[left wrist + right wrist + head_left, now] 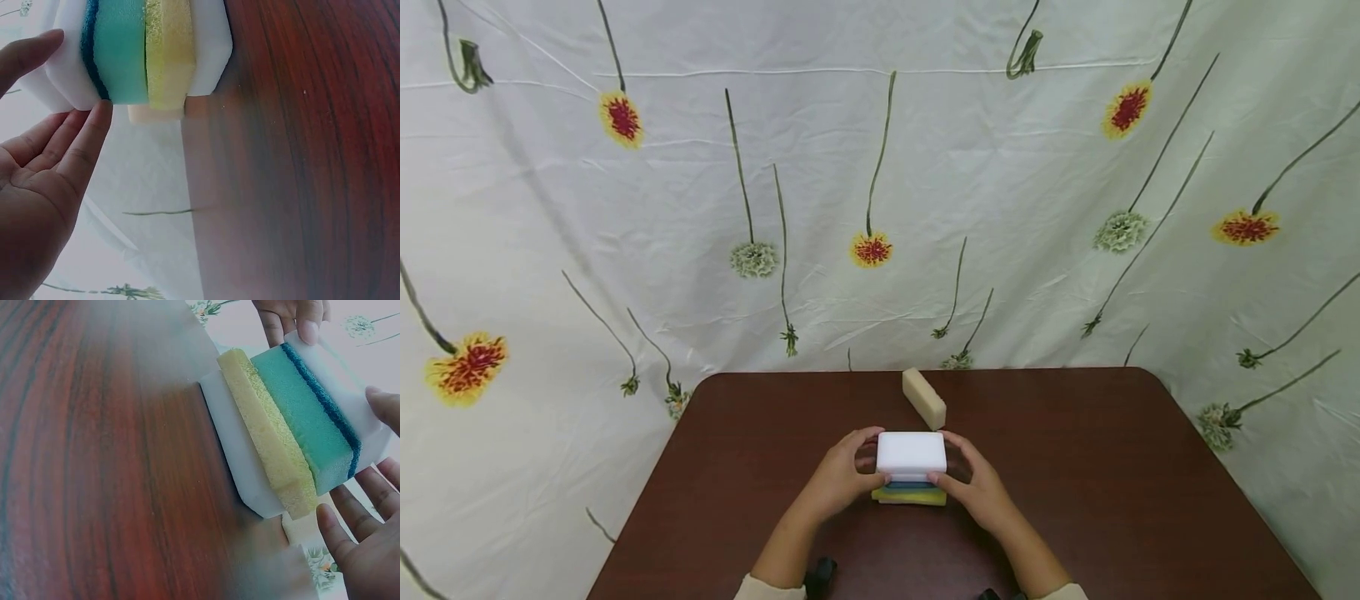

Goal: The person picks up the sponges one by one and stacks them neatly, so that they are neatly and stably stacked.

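Observation:
A stack of sponges stands on the table between both hands. On top lies white sponge [912, 452], with a seam that suggests two white pieces. Below it comes a teal sponge [120, 53] with a dark blue scouring layer [322, 400], then a yellow sponge [269, 434]. At the bottom, against the tabletop, is another white sponge [210, 50]. My left hand [841, 473] grips the upper white sponge at its left end, thumb in front and fingers behind. From the right end, my right hand [983, 492] holds it likewise.
Just behind the stack a beige block [923, 398] rests on the dark brown wooden table [1075, 467]. A white cloth with printed flowers [820, 167] hangs beyond the table's back edge.

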### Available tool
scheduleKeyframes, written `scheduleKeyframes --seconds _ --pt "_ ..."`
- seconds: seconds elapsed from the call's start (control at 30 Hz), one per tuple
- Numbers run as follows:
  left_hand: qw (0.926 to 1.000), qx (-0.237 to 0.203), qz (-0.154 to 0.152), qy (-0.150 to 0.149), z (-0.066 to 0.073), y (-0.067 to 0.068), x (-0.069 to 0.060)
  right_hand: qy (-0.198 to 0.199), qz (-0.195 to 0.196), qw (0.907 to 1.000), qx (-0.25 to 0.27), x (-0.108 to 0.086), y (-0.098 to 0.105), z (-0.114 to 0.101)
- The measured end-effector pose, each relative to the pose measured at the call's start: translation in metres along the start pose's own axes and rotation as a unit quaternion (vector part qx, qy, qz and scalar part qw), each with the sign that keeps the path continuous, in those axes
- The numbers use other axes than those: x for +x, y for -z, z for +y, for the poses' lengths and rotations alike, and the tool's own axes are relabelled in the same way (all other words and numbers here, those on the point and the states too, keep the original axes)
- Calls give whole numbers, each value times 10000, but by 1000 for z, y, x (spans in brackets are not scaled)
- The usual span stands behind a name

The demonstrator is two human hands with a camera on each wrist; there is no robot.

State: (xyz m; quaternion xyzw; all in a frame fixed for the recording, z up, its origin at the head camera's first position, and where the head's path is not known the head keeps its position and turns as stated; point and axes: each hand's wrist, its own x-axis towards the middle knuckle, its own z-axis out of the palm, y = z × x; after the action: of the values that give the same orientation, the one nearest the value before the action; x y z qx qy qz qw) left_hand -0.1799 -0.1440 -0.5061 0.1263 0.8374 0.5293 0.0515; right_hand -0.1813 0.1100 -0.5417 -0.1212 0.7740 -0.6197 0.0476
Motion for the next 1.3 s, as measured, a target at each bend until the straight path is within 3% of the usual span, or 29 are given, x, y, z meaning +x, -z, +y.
scheduleKeyframes --seconds 0.4,0.57,0.8,1.17,1.3 --pt "9995 -296 -33 124 0 -1 -3 -31 -5 9998 -185 0 1 1" --pt "9990 -349 -36 284 -2 -2 -5 216 -76 9997 -118 0 1 1" --pt "9980 -566 86 250 -5 -5 -4 517 50 9984 -232 0 -1 3" --pt "9977 -448 97 507 -5 -7 -8 5 139 9996 -263 1 0 2" --pt "9976 -446 137 504 -5 -7 -9 -18 105 9996 -261 1 0 0"
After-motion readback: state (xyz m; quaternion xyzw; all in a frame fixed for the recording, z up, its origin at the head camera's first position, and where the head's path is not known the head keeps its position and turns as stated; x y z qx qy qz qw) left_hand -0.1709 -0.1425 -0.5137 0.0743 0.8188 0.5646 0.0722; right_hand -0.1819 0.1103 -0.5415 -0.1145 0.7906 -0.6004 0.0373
